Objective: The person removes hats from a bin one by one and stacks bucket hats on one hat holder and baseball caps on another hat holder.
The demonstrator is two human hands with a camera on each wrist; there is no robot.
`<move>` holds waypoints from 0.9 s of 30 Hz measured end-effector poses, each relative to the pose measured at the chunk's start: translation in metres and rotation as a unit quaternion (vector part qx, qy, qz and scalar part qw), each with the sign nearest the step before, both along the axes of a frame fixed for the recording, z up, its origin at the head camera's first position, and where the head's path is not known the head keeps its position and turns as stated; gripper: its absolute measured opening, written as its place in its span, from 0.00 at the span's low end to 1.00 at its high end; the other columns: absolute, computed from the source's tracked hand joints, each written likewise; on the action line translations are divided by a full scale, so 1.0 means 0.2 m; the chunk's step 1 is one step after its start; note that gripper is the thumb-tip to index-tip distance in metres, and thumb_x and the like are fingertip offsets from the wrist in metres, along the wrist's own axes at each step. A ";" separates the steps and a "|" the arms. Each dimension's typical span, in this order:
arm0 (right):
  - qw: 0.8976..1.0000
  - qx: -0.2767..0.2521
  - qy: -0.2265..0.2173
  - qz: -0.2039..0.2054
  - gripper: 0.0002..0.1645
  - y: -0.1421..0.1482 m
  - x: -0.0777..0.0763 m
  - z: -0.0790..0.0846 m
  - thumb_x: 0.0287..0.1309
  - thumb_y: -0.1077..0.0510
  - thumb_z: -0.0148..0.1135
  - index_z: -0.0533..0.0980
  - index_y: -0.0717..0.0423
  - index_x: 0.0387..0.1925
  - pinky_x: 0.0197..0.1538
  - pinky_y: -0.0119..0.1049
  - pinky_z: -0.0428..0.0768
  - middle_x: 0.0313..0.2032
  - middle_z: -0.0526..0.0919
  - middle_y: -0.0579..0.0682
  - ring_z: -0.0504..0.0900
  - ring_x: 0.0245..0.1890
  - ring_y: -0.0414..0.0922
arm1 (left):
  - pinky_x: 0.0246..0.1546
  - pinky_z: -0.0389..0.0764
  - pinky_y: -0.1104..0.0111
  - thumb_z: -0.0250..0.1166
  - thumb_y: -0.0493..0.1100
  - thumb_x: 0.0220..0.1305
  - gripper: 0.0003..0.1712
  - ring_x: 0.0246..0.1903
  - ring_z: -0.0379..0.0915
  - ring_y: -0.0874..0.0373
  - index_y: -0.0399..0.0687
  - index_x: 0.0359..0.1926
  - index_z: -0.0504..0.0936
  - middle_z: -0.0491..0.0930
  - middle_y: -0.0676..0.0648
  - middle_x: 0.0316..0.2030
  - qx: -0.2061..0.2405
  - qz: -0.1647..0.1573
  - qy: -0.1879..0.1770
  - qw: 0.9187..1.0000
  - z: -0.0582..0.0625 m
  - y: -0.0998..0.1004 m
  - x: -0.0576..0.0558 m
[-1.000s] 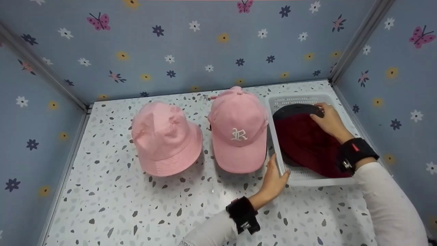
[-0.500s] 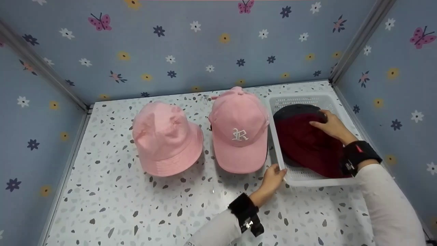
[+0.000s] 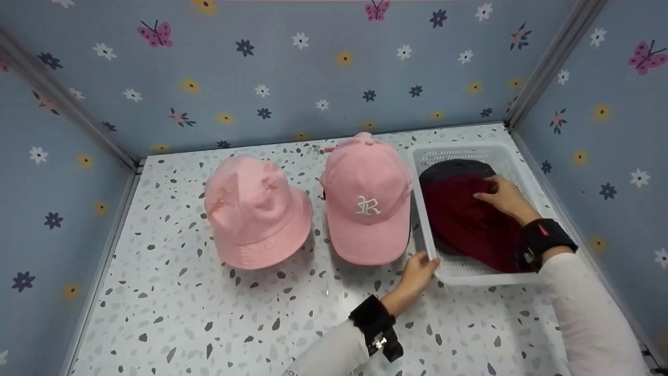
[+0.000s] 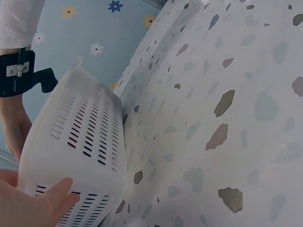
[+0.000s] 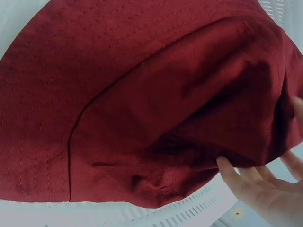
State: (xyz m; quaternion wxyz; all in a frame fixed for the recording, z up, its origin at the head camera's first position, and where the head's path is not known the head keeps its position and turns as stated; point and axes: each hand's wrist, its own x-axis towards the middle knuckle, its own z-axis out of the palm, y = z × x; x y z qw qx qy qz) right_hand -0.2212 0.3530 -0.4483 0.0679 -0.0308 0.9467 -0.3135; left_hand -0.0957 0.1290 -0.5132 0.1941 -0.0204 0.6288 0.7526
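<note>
My left hand (image 3: 416,274) grips the near left corner of the white plastic basket (image 3: 428,230), thumb against the outer wall in the left wrist view. Inside the basket lies a dark red bucket hat (image 3: 459,203), creased at the crown, its brim toward me. Dark grey fabric (image 3: 454,167) shows from beneath its far and left edges. My right hand (image 3: 509,201) holds the edge of the red crown; in the right wrist view some fingertips reach under this edge.
Left of the basket stands a pink cap (image 3: 368,193) with a white embroidered letter. Farther left is a pink bucket hat (image 3: 255,209). The speckled white table (image 3: 250,324) is bounded by flowered blue panels (image 3: 292,68) at the back and sides.
My right hand has moved from the grey edge at the back onto the red crown, slightly nearer me. My left hand has slid down to the basket's near corner, fingers drawn in.
</note>
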 end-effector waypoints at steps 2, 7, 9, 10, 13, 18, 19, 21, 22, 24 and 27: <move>1.000 0.011 0.019 -0.008 0.30 -0.01 0.00 -0.01 0.54 0.59 0.57 0.61 0.79 0.50 0.47 0.55 0.66 0.44 0.67 0.77 0.68 0.44 0.66 | 0.44 0.76 0.64 0.51 0.32 0.60 0.18 0.44 0.73 0.46 0.25 0.50 0.67 0.74 0.33 0.43 0.006 0.000 -0.009 1.000 0.00 0.00 0.00; 0.997 0.041 0.054 -0.022 0.25 -0.02 0.00 -0.03 0.51 0.62 0.60 0.65 0.78 0.44 0.46 0.55 0.66 0.40 0.70 0.75 0.69 0.41 0.66 | 0.42 0.76 0.67 0.52 0.33 0.60 0.18 0.44 0.73 0.45 0.25 0.50 0.67 0.74 0.33 0.43 0.001 0.001 -0.006 1.000 0.00 0.00 0.00; 0.996 0.049 0.066 -0.025 0.23 -0.03 0.00 -0.03 0.50 0.63 0.60 0.66 0.77 0.42 0.45 0.56 0.66 0.38 0.71 0.75 0.69 0.40 0.66 | 0.41 0.77 0.68 0.52 0.33 0.60 0.18 0.44 0.73 0.45 0.24 0.50 0.67 0.74 0.33 0.43 0.001 0.001 -0.004 1.000 0.00 0.00 0.00; 0.996 0.051 0.072 -0.025 0.21 -0.03 0.00 -0.03 0.50 0.64 0.60 0.66 0.77 0.41 0.44 0.56 0.66 0.37 0.71 0.74 0.70 0.39 0.66 | 0.41 0.76 0.68 0.52 0.33 0.61 0.18 0.44 0.73 0.45 0.24 0.50 0.67 0.74 0.33 0.43 0.006 0.002 -0.007 1.000 0.00 0.00 0.00; 0.994 0.050 0.096 -0.030 0.15 -0.02 -0.01 -0.04 0.49 0.67 0.59 0.69 0.76 0.37 0.42 0.55 0.68 0.34 0.73 0.73 0.72 0.36 0.65 | 0.41 0.77 0.68 0.52 0.33 0.60 0.18 0.43 0.73 0.47 0.24 0.49 0.68 0.75 0.35 0.42 -0.002 0.002 0.003 1.000 -0.01 0.00 0.00; 0.991 0.031 0.123 -0.030 0.09 0.00 0.00 -0.04 0.50 0.69 0.58 0.72 0.75 0.32 0.40 0.54 0.70 0.31 0.76 0.72 0.73 0.33 0.64 | 0.41 0.76 0.68 0.53 0.34 0.60 0.17 0.42 0.74 0.50 0.26 0.48 0.69 0.76 0.39 0.40 -0.012 0.006 0.001 1.000 -0.01 0.00 0.00; 0.992 0.025 0.124 -0.028 0.09 0.00 0.00 -0.03 0.50 0.69 0.58 0.72 0.75 0.32 0.40 0.54 0.70 0.32 0.76 0.72 0.74 0.33 0.64 | 0.41 0.76 0.69 0.53 0.34 0.60 0.17 0.42 0.74 0.50 0.27 0.49 0.69 0.76 0.39 0.40 -0.013 0.006 -0.001 1.000 -0.01 0.00 0.00; 0.993 0.015 0.119 -0.018 0.09 0.00 0.01 -0.01 0.52 0.68 0.58 0.73 0.75 0.32 0.40 0.53 0.71 0.33 0.76 0.72 0.74 0.34 0.64 | 0.42 0.76 0.69 0.53 0.34 0.60 0.17 0.43 0.73 0.49 0.27 0.49 0.69 0.76 0.40 0.41 -0.012 0.006 -0.005 1.000 -0.01 0.00 0.00; 0.993 0.009 0.119 -0.013 0.10 0.01 0.02 0.00 0.52 0.67 0.58 0.74 0.75 0.33 0.40 0.53 0.71 0.33 0.76 0.71 0.74 0.34 0.64 | 0.42 0.76 0.69 0.53 0.34 0.60 0.17 0.43 0.73 0.49 0.27 0.49 0.69 0.76 0.40 0.41 -0.011 0.007 -0.006 1.000 -0.01 0.00 0.00; 0.993 -0.008 0.121 0.001 0.12 0.01 0.03 0.03 0.53 0.64 0.58 0.75 0.74 0.33 0.39 0.52 0.72 0.33 0.77 0.70 0.74 0.34 0.64 | 0.42 0.76 0.68 0.53 0.34 0.60 0.18 0.44 0.73 0.47 0.26 0.49 0.69 0.76 0.38 0.41 -0.006 0.009 -0.005 1.000 -0.01 0.00 0.01; 0.990 -0.043 0.137 0.014 0.13 0.03 0.03 0.06 0.52 0.59 0.61 0.77 0.69 0.30 0.38 0.46 0.73 0.31 0.80 0.64 0.76 0.33 0.58 | 0.42 0.76 0.67 0.52 0.33 0.60 0.18 0.43 0.73 0.46 0.24 0.49 0.68 0.76 0.36 0.41 0.000 0.009 0.002 1.000 -0.01 0.00 0.01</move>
